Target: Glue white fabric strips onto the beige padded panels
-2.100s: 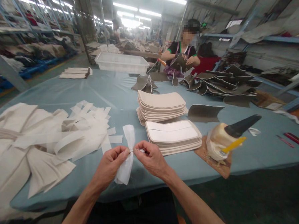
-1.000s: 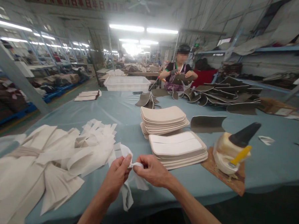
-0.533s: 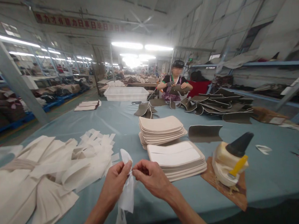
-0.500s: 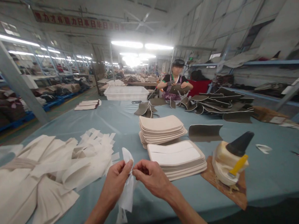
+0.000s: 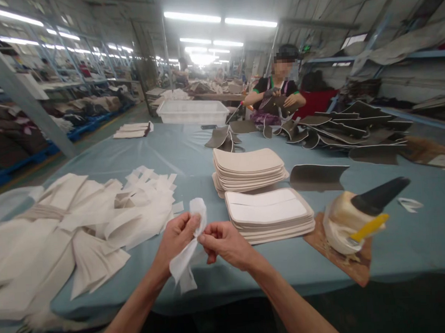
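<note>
My left hand [image 5: 175,240] and my right hand [image 5: 226,243] meet above the near edge of the blue-grey table [image 5: 157,145]. Both pinch one thin white fabric strip [image 5: 186,253], which sticks up past my left thumb and hangs down crumpled below. Just right of my hands lies a stack of beige shaped panels [image 5: 272,216] with a white strip on top. A second, taller beige stack [image 5: 249,168] stands behind it. A loose heap of white strips [image 5: 135,206] spreads to the left.
A glue pot with a black cone and yellow handle [image 5: 354,218] sits on a brown board at right. Dark grey pieces [image 5: 340,128] pile near a seated person [image 5: 278,86] across the table. A white tub [image 5: 193,112] stands far back. Large beige sheets [image 5: 43,235] cover the left.
My hands stay pinched on the white strip and keep working it between the fingers. The view has tilted down a little since half a second ago.
</note>
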Tool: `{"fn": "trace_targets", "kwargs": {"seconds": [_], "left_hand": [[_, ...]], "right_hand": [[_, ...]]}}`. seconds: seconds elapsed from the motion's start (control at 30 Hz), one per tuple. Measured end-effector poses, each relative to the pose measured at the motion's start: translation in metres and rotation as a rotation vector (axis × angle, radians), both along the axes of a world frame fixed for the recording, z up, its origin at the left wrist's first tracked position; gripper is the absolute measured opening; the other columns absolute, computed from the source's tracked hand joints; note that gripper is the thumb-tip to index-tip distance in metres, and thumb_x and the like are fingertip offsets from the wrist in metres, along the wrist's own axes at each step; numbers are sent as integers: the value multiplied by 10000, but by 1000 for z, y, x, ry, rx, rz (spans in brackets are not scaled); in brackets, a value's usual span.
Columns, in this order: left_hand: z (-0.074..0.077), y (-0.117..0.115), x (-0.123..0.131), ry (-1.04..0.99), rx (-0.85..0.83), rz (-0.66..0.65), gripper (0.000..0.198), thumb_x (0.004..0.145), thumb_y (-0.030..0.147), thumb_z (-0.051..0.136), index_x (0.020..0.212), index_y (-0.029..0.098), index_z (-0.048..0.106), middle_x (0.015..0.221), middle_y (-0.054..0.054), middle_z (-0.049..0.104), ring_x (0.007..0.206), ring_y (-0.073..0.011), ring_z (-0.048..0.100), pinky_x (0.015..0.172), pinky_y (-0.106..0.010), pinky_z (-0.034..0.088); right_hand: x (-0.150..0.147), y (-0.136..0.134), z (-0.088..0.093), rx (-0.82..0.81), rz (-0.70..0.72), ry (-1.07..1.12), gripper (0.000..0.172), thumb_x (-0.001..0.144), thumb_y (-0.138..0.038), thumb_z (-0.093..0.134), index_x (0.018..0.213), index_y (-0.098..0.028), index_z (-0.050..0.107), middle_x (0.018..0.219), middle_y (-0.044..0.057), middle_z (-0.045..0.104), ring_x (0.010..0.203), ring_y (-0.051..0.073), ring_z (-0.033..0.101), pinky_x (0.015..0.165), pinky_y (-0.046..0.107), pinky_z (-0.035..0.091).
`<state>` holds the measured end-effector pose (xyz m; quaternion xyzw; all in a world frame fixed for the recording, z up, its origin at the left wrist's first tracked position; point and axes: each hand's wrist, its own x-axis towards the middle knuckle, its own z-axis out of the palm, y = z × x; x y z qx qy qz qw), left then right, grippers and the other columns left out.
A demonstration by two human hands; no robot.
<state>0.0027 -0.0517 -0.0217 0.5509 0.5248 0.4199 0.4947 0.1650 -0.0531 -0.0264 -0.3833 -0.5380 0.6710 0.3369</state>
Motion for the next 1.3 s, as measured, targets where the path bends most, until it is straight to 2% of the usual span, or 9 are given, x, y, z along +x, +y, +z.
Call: {"fn": "trace_targets", "kwargs": {"seconds": [0.1,0.2,0.27,0.37,0.43,0.67,0.87,1.17,1.3], "left_hand": [[3,4,-6,42,73,60,552,852,753,536,798,204,556,652,39,509,549,-125,464,517,-256,400],[16,4,-17,224,236,92,428,912,620,535,857,205,619,766,-2,616,699,-160,571,667,-283,483],[26,0,-24,407,340,46,323,913,521,584,851,213,657,803,-11,658,766,-168,593,736,-283,483],[33,-8,-26,555,350,-114,251,923,448,592,921,232,720,780,0,686,706,-156,590,672,-262,458],[33,-12,-22,535,305,-162,257,926,434,583,942,238,749,774,-6,717,681,-157,609,644,-252,455],[24,-11,-11,342,82,-125,300,834,488,676,852,218,805,736,-29,758,667,-192,651,620,-242,483],[5,-9,-13,240,-16,-74,317,780,495,719,841,195,800,757,-50,767,672,-189,669,605,-235,503],[5,-19,1,293,162,2,209,796,391,692,844,222,805,743,-25,779,648,-185,696,683,-249,555],[0,-18,3,226,112,25,211,772,394,709,849,218,798,752,-31,785,675,-203,718,669,-256,564]], "right_hand": [[-3,-2,-4,-41,-48,38,442,733,-561,763,659,-199,520,526,-80,528,423,63,506,503,227,510],[-3,-1,-8,-15,-129,-8,370,766,-501,739,706,-193,541,544,-70,553,442,68,528,481,203,448],[-1,0,-9,3,-170,-43,325,794,-466,714,731,-191,552,558,-65,566,457,71,538,485,201,433],[0,1,-9,28,-198,-90,290,830,-445,682,754,-188,570,568,-62,575,476,76,553,499,201,438],[1,1,-10,31,-199,-114,284,847,-442,670,766,-183,586,572,-60,580,482,78,561,499,199,435],[6,2,-19,6,-197,-119,278,857,-435,668,779,-178,596,569,-73,561,483,77,570,496,188,442],[6,0,-26,20,-161,-93,251,885,-417,602,799,-182,590,587,-52,581,504,95,583,519,208,443],[7,-1,-26,362,-285,-316,356,954,-443,556,680,-218,522,573,-28,556,531,110,505,547,252,362],[5,-1,-26,365,-336,-320,366,968,-442,518,671,-227,513,564,-25,552,530,119,511,562,265,360]]}}
